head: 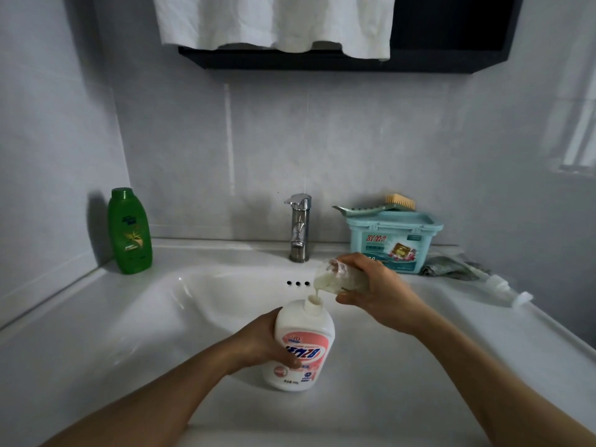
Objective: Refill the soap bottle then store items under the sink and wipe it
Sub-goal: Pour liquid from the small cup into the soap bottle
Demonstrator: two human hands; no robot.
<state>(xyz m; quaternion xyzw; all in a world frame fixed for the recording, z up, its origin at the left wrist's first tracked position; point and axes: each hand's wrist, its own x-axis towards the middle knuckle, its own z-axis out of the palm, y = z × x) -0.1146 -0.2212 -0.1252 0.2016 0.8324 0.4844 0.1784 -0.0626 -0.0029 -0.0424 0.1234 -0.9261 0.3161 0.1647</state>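
Grey-tiled bathroom, white sink (96, 317) across the lower frame, white towel (274, 21) hung at top centre.

- Centre left: green bottle (129, 232) upright against the wall, untouched.
- Centre: faucet (300, 227), 3 overflow holes (297, 283) below it.
- Lower centre: left hand (258, 343), fingers curled round the side of the soap bottle (301, 346). Roughly upright over the basin, neck open, no pump fitted.
- Just right of the neck: right hand (374, 295) wrapped round a clear refill container (335, 277), tipped, white soap running into the neck.
- Right: teal box (393, 243), brush (400, 201) on its lid, grey cloth (451, 268), white pump (506, 290) lying on the counter.

Judged: bottle stiff, heavier while filling, likely slick; best held low round the body. Container soft; gentle squeeze only.
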